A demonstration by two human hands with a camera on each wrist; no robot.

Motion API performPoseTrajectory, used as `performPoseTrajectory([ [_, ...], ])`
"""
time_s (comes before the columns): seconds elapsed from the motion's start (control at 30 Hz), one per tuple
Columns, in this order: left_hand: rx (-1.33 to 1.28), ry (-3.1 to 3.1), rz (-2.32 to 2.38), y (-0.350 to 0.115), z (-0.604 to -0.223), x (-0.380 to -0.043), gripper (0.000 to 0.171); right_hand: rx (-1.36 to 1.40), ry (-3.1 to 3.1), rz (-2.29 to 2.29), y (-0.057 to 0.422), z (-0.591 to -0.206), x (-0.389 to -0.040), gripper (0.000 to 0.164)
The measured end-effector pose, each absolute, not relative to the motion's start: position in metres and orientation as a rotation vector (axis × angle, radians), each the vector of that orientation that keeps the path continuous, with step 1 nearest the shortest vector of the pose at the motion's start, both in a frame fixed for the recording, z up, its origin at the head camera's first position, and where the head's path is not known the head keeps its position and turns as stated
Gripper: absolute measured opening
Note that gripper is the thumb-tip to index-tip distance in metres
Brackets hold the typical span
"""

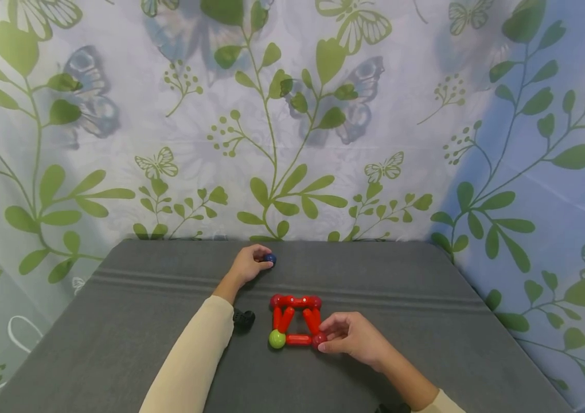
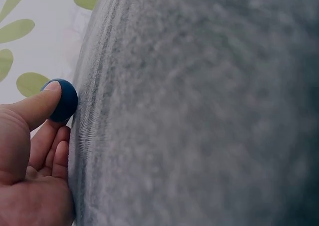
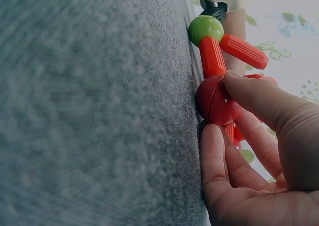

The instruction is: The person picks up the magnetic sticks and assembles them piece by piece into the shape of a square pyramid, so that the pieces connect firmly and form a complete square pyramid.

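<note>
At the table's far side my left hand holds a dark blue ball; in the left wrist view the thumb lies on the ball. Nearer me lies a four-sided frame of red rods joined by balls. Its front left corner is a green ball, and dark red balls sit at both back corners. The front right corner is a dark red ball, pinched between thumb and fingers of my right hand. From each front ball a second red rod slants up, its other end free.
Grey fabric covers the table. A curtain printed with leaves and butterflies hangs behind it and along the sides. A black wrist-worn device shows beside my left sleeve.
</note>
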State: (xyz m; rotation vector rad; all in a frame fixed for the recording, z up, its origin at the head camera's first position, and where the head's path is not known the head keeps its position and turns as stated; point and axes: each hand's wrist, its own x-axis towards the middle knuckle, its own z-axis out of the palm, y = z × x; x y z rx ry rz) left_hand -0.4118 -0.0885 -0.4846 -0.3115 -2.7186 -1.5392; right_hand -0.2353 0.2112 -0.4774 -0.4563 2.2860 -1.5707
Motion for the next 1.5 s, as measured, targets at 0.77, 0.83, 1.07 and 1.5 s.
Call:
performPoseTrajectory([
  [0.77,-0.693,-2.643,-1.786,-0.084,-0.459,-0.356,0.04,-0.355,2.284,-1.565,0.206,-0.473,-0.233,0.03],
  [0.83,-0.766,-2.631,-1.815,-0.081,-0.453,-0.347,0.039,-0.355,2.275,-1.567,0.207,-0.473,-0.233,0.03],
  [1.07,-0.88,-2.579,-1.896,-0.073,-0.443,-0.326,0.036,-0.356,2.267,-1.573,0.208,-0.473,-0.234,0.03],
  [1.5,-0.938,-2.568,-1.731,-0.065,-0.437,-0.296,0.031,-0.374,2.248,-1.586,0.208,-0.472,-0.233,0.03],
])
